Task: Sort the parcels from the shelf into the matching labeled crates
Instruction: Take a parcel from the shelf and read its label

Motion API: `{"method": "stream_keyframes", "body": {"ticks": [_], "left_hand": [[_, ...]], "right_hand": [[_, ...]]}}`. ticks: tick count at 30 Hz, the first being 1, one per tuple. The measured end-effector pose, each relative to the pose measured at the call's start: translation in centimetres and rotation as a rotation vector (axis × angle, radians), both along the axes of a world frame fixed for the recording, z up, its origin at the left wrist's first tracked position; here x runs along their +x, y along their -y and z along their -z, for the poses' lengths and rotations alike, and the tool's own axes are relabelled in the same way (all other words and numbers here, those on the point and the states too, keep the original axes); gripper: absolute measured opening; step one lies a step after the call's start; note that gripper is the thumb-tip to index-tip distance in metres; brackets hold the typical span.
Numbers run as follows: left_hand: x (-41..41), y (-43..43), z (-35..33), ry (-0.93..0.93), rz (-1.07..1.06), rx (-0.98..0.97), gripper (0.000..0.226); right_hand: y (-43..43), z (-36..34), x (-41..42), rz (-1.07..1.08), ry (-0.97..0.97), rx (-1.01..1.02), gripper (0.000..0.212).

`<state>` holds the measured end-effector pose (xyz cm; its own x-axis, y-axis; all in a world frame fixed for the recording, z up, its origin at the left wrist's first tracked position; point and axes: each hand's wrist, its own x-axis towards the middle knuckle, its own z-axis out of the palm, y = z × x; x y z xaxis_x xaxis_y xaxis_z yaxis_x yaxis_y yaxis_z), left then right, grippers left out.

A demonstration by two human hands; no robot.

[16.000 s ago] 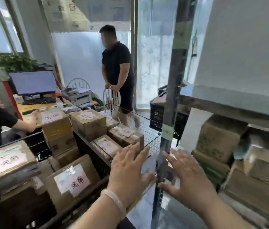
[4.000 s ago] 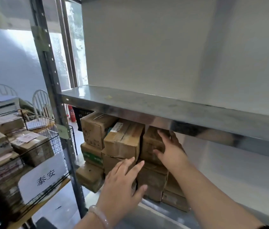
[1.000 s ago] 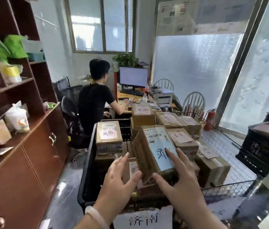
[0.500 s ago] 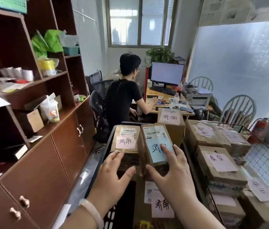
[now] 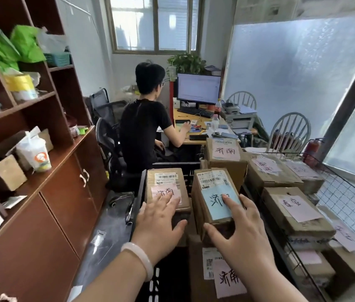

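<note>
**Blue-labelled parcel** (image 5: 211,192) — a brown carton with a barcode sticker and a pale blue handwritten note on its top face — sits in the black crate (image 5: 141,192) with its long axis pointing away from the viewer. The right hand (image 5: 244,227) holds it, fingers on the blue note and thumb against the near end. Just beside it on the left lies the pink-labelled parcel (image 5: 167,182), flat and aligned the same way, with the straight fingers of the left hand (image 5: 159,216) resting on its note. A rear parcel (image 5: 224,153) with a pink note stands higher behind them, and a low parcel (image 5: 222,277), also pink-noted, lies nearest. To the right, the wire crate (image 5: 346,192) holds further cartons (image 5: 292,208) — each with a pink note.
</note>
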<state>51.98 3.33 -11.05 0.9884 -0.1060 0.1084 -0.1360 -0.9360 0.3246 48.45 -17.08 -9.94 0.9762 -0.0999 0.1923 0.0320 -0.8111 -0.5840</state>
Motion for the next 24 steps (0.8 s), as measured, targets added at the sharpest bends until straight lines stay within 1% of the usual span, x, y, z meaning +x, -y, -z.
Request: {"method": "stream_keyframes", "body": {"ticks": [3,11,24], "left_hand": [[0.5,-1.0,0.7,-0.033,0.027,0.052,0.067],[1.1,-3.2,0.8,0.044,0.054,0.023,0.066],[1.5,-4.1,0.6,0.039,0.082,-0.001,0.063]], "right_hand": [[-1.2,0.5,0.1,-0.003,-0.018,-0.017,0.084],[-3.2,0.4,0.6,0.029,0.001,-0.056,0.084],[-3.3,0.8,1.2,0.039,0.011,-0.062,0.073]]}}
